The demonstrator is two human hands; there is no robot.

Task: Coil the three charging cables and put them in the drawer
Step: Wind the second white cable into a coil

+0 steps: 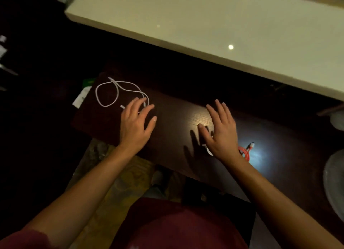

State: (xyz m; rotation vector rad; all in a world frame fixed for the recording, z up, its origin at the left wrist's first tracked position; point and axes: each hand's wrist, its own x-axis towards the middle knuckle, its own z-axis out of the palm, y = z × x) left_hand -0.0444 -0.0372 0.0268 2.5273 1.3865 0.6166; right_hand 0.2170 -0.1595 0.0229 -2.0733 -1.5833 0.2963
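Note:
A white charging cable lies in loose loops on the left end of a dark wooden table. My left hand hovers over the cable's right end with fingers spread, holding nothing. My right hand is spread flat over the middle of the table. Under its heel a bit of a second white cable shows, mostly hidden. A red cable lies bunched just right of my right wrist. No drawer is visible.
A pale glossy counter runs behind the table. A white paper slip sits at the table's left edge. Round pale objects stand at the far right. The room is dark.

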